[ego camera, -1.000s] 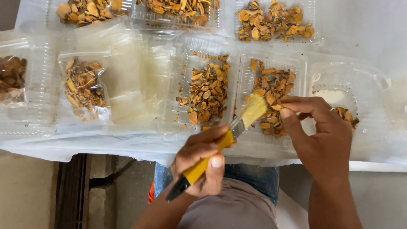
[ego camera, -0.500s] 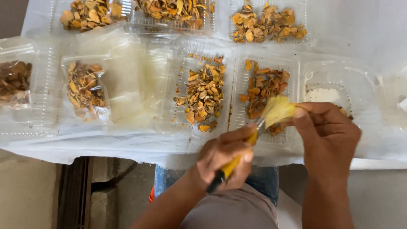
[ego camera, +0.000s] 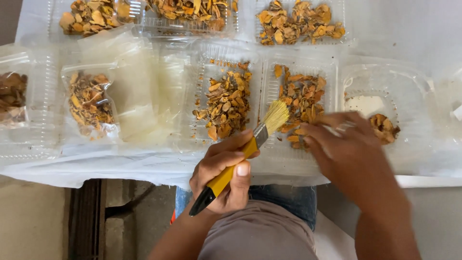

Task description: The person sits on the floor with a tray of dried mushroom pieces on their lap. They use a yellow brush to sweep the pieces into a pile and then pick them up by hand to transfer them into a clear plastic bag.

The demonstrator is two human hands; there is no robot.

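My left hand grips the brush, my blurred right hand, grip unclear, could knock chips off centre-frame trays.

A small food-sorting and packing workspace: clear plastic clamshell trays of dried orange-brown slices cover a white-sheeted table.
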